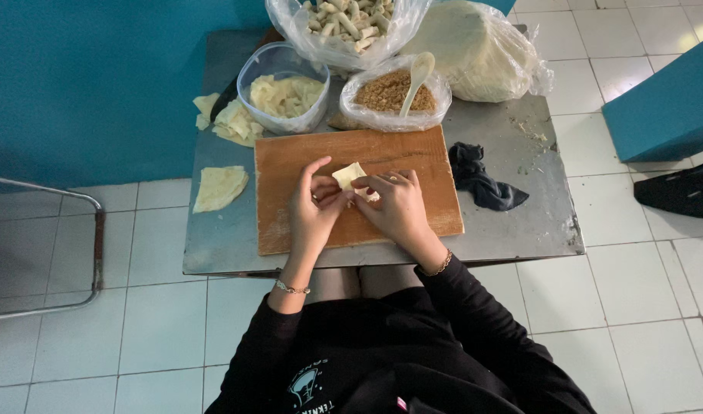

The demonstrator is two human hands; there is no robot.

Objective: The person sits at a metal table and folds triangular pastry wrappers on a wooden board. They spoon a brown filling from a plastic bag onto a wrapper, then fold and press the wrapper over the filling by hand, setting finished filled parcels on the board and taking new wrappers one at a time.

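Both hands are meeting over the middle of a wooden board [359, 192] lying on the metal worktop [520, 222]. The left hand [313, 211] and the right hand [397, 207] are pinching a small pale wrapper [350, 176] between them — fingers curled closed on its edges, the piece sitting just above the board. A clear tub of wrapper sheets [284, 92] is standing beyond the board beside a bag of brown filling [393, 93] with a white spoon [419, 73] resting in it. A folded sheet [219, 188] is lying on the worktop left of the board — a dark cloth [482, 180] is lying to its right.
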